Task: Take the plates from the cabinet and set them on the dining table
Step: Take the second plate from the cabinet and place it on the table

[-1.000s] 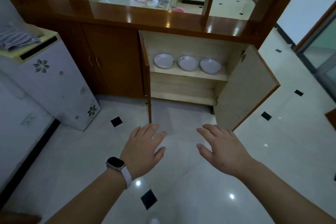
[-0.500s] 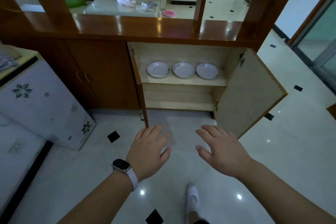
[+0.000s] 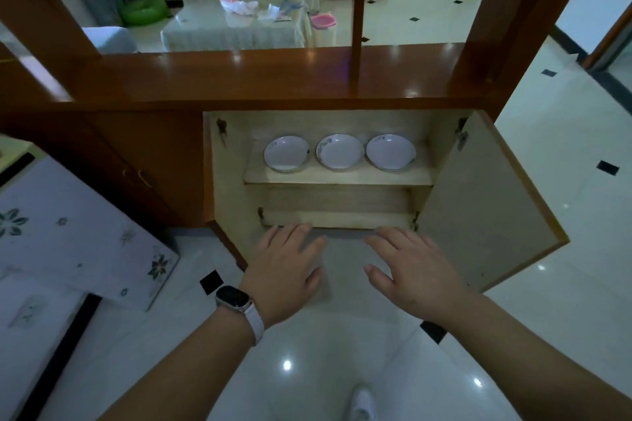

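Note:
Three white plates stand side by side on the upper shelf [image 3: 338, 177] of the open wooden cabinet: a left plate [image 3: 286, 153], a middle plate [image 3: 339, 151] and a right plate [image 3: 391, 151]. Both cabinet doors hang open. My left hand [image 3: 284, 273], with a watch on the wrist, and my right hand [image 3: 407, 270] are stretched out palm down in front of the cabinet's lower opening, below the plates and apart from them. Both hands hold nothing, fingers spread. The dining table [image 3: 236, 27] with a white cloth shows beyond the wooden divider.
The right door [image 3: 485, 202] swings far out over the floor; the left door [image 3: 225, 181] stands edge-on. A white flowered appliance [image 3: 75, 232] sits at the left. The divider's counter top [image 3: 273, 75] and posts rise above the cabinet. Glossy tiled floor lies below.
I have come closer to the cabinet; it fills more of the view. Both hands have advanced to its lower front edge, still holding nothing.

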Demonstrator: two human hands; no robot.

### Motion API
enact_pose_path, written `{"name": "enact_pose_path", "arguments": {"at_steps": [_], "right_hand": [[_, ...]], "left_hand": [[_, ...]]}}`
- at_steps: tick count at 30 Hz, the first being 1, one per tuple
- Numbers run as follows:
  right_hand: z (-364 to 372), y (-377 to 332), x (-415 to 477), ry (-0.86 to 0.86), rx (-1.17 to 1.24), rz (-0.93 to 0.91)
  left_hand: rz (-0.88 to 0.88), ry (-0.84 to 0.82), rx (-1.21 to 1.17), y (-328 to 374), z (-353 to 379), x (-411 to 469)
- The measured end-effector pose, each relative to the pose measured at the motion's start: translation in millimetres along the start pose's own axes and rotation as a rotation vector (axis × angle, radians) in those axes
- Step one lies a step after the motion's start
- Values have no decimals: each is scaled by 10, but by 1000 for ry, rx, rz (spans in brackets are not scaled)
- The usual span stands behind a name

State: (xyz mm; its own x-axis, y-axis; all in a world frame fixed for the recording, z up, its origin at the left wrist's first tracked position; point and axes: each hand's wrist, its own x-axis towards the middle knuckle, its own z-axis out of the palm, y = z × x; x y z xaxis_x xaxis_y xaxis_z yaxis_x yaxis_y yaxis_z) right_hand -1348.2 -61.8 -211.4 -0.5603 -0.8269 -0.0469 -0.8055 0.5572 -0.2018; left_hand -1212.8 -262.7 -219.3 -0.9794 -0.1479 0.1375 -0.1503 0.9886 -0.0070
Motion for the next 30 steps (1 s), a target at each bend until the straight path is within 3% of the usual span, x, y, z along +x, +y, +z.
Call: {"name": "enact_pose_path", "arguments": {"at_steps": [13,21,30], "right_hand": [[-199,796,755,2,35,9],[-149,805,1240,-69,9,7],[-171,533,2220,-70,-59,10]], "left_hand": [[-30,37,26,-74,108,1042],[-9,54,-45,-431,310,1401],[-13,10,-144,-1320,534,1950]]}}
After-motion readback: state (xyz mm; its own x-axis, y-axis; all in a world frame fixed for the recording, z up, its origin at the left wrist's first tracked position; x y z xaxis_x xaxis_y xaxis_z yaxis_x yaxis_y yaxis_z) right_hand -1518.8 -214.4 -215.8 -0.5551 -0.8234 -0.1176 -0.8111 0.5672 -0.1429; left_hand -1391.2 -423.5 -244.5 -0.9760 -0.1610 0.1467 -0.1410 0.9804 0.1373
